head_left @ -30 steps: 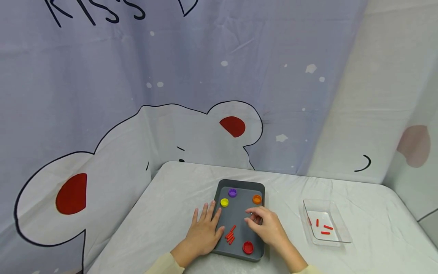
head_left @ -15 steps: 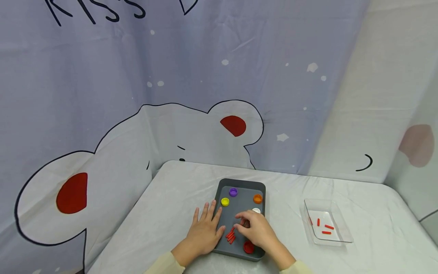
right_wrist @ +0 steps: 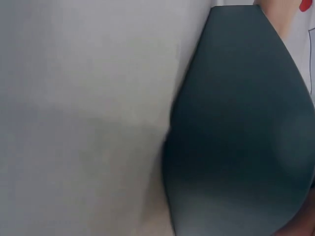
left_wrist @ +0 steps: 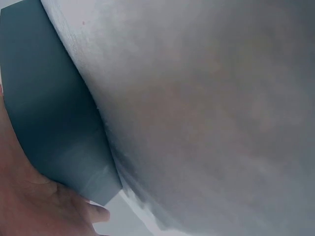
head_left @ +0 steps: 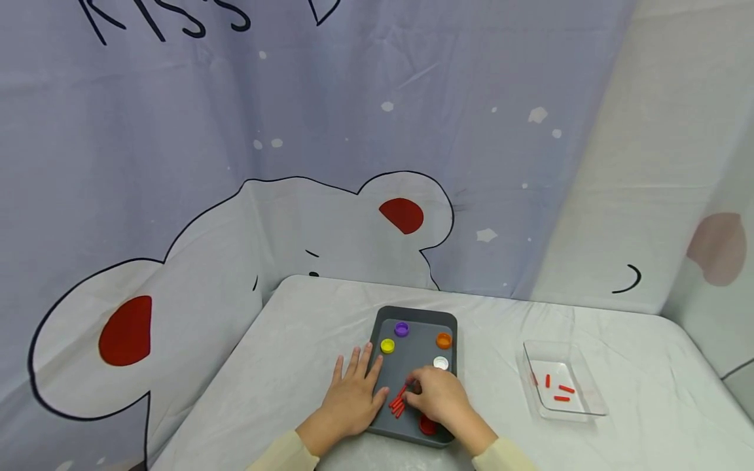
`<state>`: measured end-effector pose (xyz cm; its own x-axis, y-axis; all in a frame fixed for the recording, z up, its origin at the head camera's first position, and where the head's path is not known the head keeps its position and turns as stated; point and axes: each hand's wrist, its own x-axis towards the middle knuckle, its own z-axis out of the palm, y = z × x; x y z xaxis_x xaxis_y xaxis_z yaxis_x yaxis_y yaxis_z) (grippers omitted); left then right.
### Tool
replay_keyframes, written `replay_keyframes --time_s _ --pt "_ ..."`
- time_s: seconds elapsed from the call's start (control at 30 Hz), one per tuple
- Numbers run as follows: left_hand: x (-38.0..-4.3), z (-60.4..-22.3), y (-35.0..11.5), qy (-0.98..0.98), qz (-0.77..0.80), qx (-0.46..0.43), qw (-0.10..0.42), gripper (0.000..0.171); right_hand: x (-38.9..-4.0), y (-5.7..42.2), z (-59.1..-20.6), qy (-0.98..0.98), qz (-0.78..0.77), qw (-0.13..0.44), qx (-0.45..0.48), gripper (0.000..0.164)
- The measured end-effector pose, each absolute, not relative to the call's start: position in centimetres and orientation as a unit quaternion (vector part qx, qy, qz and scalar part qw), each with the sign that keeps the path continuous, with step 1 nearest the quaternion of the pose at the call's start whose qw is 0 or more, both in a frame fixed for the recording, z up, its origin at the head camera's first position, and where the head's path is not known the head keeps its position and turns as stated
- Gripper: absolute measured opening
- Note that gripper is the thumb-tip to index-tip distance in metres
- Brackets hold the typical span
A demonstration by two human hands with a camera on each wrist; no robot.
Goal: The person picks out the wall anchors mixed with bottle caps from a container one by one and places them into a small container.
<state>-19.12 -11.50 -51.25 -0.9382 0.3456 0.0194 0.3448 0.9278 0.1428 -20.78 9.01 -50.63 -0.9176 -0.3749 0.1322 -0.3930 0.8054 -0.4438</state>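
Note:
My left hand [head_left: 351,401], fingers straight and spread, rests on the left edge of a grey tray [head_left: 383,427]. Curled over the tray's lower half is my right hand [head_left: 438,396]. Its index finger and thumb are at the upper end of a red stick [head_left: 402,391]; whether they pinch it is too small to tell. Several more red sticks [head_left: 396,405] lie together just below. A red cap [head_left: 428,425] sits partly hidden under the right wrist. Above the right hand is a white cap [head_left: 440,362]. Both wrist views mostly show a dark panel and white cloth.
A yellow cap [head_left: 387,346], a purple cap [head_left: 402,329] and an orange cap [head_left: 444,340] stand in the tray's far part. To the right, a clear plastic box [head_left: 580,411] holds several red sticks [head_left: 563,388]. White cloth [head_left: 495,327] covers the table; a printed curtain hangs behind.
My right hand has moved left and down, from beside the white cap to the red sticks, uncovering the white cap. The left hand stays on the tray's edge.

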Motion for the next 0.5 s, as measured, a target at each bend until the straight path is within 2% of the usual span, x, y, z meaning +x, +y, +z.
replay_keyframes --time_s 0.5 --pt "-19.2 -51.5 -11.5 0.982 0.068 0.174 -0.004 0.063 -21.9 8.6 -50.8 -0.951 0.223 0.012 0.213 0.018"
